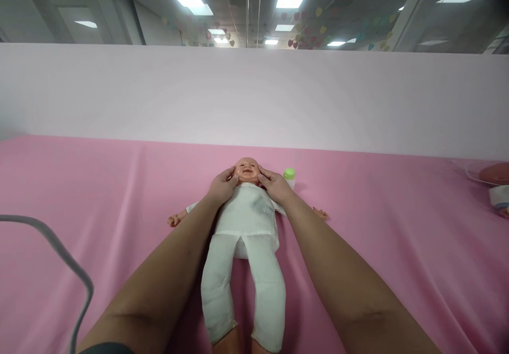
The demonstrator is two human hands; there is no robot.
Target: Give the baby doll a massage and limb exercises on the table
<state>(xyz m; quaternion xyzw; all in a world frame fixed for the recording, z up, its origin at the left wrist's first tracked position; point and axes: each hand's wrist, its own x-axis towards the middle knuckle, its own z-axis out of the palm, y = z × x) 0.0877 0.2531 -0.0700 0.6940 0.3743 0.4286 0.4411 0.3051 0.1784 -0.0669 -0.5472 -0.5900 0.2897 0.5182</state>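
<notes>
On its back on a pink cloth lies a baby doll [248,211] in white clothes, its head away from me and its feet near the bottom edge. My left hand [223,185] holds the left side of the doll's head [247,167], thumb at the cheek. From the right side, my right hand [275,184] holds the head in the same way. Some of my fingers are hidden behind the head. The doll's arms stretch out sideways, partly behind my forearms. Just beyond my right hand stands a bottle with a green cap [289,174], its lower part covered.
The pink cloth [119,195] covers the table up to a white panel [254,97]. At the far right edge another doll [497,184] is partly cut off by the frame. A grey cable [63,253] curves through the lower left. Behind the panel, glass reflects ceiling lights.
</notes>
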